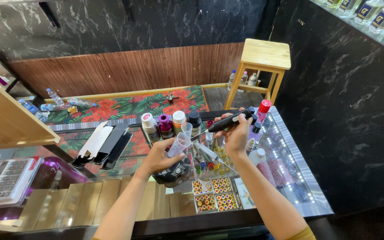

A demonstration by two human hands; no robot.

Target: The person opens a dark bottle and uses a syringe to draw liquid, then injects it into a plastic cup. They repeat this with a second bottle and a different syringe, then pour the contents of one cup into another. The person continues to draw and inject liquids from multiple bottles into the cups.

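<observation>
My left hand (157, 156) grips a small clear measuring cup (178, 144) tilted over the glass counter (285, 146). My right hand (236, 133) holds a black pen-shaped tool (227, 122) whose thin metal tip points down-left into the cup's mouth. Just behind the cup stand three bottles: a white-capped one (149, 126), a purple-capped one (165, 125) and an orange one (178, 121), with a dark bottle (195, 122) beside them. Below my hands sits a black patterned pouch (173, 174).
Small boxes of coloured vials (212, 194) lie at the counter's front. A red-capped bottle (262, 111) stands right of my right hand. Flat black and white boxes (105, 144) lie left. A calculator (3, 178) is far left, a wooden stool (263, 62) behind, and a floral mat (130, 106).
</observation>
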